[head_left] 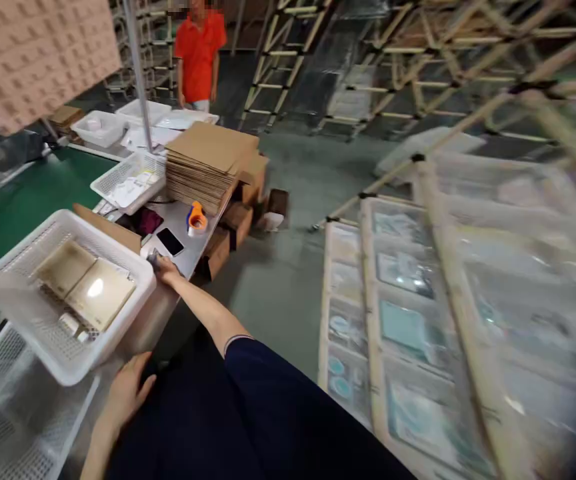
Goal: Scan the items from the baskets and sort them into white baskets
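Observation:
My right hand (169, 272) reaches to the metal table's edge, its fingers closed around a small dark grey object (155, 259) whose kind I cannot make out. Just beyond it lies a phone (170, 242) with a dark screen. Low in the view, my left hand (131, 387) is empty, its thumb apart from the fingers. It is nearest to a white plastic basket (141, 263). Inside the basket are two flat beige packs (99, 293), one with a shiny glare, and a few small white pieces (69, 325).
An orange tape dispenser (197, 219) and stacked cardboard sheets (208, 160) are on the table. Beyond are more white baskets (133, 183) and a green conveyor belt (73, 173). Racks of clear bins (403, 327) stand at right. A person in an orange shirt (199, 57) stands behind.

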`<state>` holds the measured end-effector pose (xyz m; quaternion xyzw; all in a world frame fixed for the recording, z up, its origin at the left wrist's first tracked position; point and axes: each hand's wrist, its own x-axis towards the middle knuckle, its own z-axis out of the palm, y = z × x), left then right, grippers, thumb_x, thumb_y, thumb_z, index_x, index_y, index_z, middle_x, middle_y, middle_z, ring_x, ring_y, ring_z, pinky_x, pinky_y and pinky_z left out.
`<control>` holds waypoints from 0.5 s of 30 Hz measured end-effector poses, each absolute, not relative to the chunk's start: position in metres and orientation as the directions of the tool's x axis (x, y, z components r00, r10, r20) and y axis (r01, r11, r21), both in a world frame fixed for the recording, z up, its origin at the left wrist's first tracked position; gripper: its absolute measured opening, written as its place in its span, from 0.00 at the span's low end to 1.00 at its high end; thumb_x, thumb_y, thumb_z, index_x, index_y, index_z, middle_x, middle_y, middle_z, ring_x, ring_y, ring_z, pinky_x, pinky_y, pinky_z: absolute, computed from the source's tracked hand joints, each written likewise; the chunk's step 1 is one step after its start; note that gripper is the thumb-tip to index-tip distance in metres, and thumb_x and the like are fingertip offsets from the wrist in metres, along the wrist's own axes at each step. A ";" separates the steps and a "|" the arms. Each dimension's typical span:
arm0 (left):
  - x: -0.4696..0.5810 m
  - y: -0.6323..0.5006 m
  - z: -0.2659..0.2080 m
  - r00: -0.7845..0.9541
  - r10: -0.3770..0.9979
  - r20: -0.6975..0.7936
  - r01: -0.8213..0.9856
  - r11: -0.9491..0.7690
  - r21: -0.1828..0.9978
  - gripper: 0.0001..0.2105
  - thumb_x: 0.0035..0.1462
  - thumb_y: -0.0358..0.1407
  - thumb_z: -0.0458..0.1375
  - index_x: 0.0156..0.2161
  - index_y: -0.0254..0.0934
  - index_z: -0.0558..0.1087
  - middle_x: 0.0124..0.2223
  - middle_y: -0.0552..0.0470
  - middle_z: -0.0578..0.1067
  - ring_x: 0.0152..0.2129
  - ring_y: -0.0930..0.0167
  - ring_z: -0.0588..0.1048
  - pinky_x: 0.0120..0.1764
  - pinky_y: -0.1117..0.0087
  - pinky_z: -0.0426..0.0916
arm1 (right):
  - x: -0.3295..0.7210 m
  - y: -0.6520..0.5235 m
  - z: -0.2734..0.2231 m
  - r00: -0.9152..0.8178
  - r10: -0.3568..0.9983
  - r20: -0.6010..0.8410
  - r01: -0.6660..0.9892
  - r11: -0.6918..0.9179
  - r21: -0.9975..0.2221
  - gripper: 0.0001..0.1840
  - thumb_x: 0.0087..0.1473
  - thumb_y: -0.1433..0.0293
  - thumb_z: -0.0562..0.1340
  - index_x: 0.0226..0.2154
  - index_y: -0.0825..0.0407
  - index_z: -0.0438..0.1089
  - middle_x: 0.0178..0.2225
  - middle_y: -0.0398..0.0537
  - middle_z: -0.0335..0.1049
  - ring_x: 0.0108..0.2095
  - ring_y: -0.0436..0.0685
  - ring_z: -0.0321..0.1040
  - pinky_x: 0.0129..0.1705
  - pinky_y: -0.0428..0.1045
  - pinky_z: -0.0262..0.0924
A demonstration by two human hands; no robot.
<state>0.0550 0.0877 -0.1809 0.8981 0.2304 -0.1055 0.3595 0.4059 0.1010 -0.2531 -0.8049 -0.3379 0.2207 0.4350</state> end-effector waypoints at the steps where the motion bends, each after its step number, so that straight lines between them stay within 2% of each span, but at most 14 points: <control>1: 0.068 0.084 -0.187 0.880 0.299 -0.370 0.470 -0.668 0.578 0.28 0.71 0.45 0.56 0.69 0.35 0.77 0.68 0.35 0.80 0.65 0.52 0.81 0.69 0.46 0.76 | 0.418 0.102 -0.262 0.660 0.746 -0.084 0.340 -0.396 -0.853 0.16 0.73 0.64 0.71 0.57 0.56 0.77 0.59 0.55 0.75 0.56 0.63 0.76 0.61 0.62 0.75; 3: 0.094 0.069 -0.201 0.888 0.257 -0.382 0.445 -0.688 0.573 0.29 0.70 0.45 0.56 0.70 0.35 0.76 0.68 0.35 0.80 0.66 0.52 0.80 0.70 0.46 0.75 | 0.434 0.093 -0.280 0.632 0.768 -0.103 0.323 -0.382 -0.866 0.13 0.70 0.70 0.72 0.54 0.57 0.78 0.61 0.55 0.75 0.59 0.64 0.75 0.64 0.64 0.74; 6: 0.134 0.038 -0.224 0.876 0.245 -0.415 0.469 -0.632 0.617 0.29 0.69 0.46 0.57 0.71 0.38 0.76 0.70 0.39 0.78 0.68 0.56 0.78 0.72 0.53 0.73 | 0.446 0.042 -0.307 0.627 0.775 -0.082 0.308 -0.343 -0.887 0.14 0.67 0.76 0.72 0.54 0.55 0.79 0.66 0.56 0.73 0.64 0.65 0.73 0.69 0.66 0.70; 9: 0.180 0.008 -0.246 0.815 0.226 -0.533 0.558 -0.556 0.616 0.30 0.70 0.48 0.56 0.71 0.37 0.76 0.71 0.39 0.78 0.68 0.57 0.79 0.72 0.57 0.73 | 0.470 -0.048 -0.344 0.675 0.732 -0.098 0.259 -0.359 -0.896 0.13 0.67 0.78 0.70 0.53 0.54 0.79 0.63 0.54 0.76 0.64 0.64 0.73 0.71 0.66 0.69; 13: 0.278 -0.031 -0.274 0.759 0.234 -0.608 0.630 -0.502 0.593 0.27 0.71 0.49 0.57 0.68 0.37 0.77 0.68 0.41 0.81 0.66 0.59 0.80 0.70 0.61 0.73 | 0.538 -0.205 -0.396 0.823 0.506 -0.259 0.055 -0.525 -0.850 0.03 0.67 0.73 0.71 0.43 0.55 0.79 0.53 0.54 0.79 0.56 0.63 0.78 0.62 0.62 0.76; 14: 0.311 -0.041 -0.280 0.751 0.254 -0.609 0.640 -0.507 0.578 0.25 0.72 0.47 0.57 0.66 0.38 0.78 0.65 0.42 0.83 0.63 0.61 0.82 0.68 0.62 0.75 | 0.558 -0.249 -0.404 0.855 0.419 -0.305 -0.015 -0.568 -0.823 0.05 0.68 0.69 0.71 0.39 0.53 0.78 0.48 0.53 0.79 0.51 0.64 0.79 0.58 0.60 0.78; 15: 0.347 -0.052 -0.285 0.735 0.277 -0.619 0.654 -0.529 0.540 0.21 0.73 0.44 0.57 0.64 0.39 0.79 0.61 0.43 0.85 0.58 0.62 0.84 0.64 0.64 0.76 | 0.577 -0.294 -0.407 0.875 0.338 -0.347 -0.083 -0.602 -0.794 0.09 0.69 0.67 0.72 0.38 0.54 0.77 0.43 0.50 0.79 0.46 0.60 0.79 0.54 0.59 0.79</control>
